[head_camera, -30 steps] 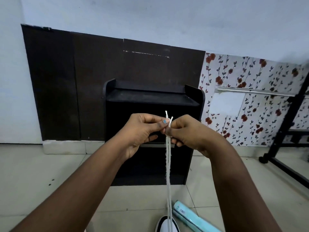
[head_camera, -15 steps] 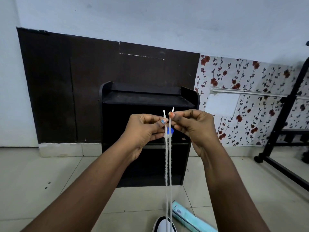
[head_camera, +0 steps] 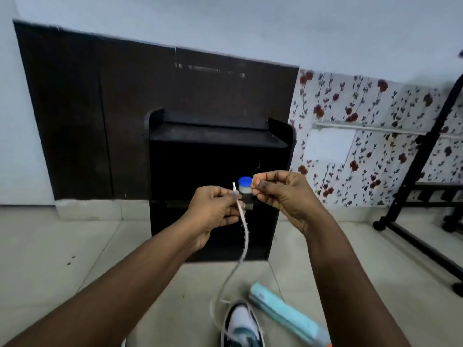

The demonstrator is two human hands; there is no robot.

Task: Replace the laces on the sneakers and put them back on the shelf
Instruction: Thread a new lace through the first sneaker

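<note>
While the left hand (head_camera: 213, 209) pinches one white lace (head_camera: 244, 234) end just below its tip, the strand hangs slack down to the sneaker (head_camera: 241, 326) on the floor beneath both hands. Right hand (head_camera: 283, 194) is pinched shut beside it; whether it grips the other end, cannot tell. Probably evening the ends before lacing. Black shelf (head_camera: 218, 136) stands beyond the hands.
</note>
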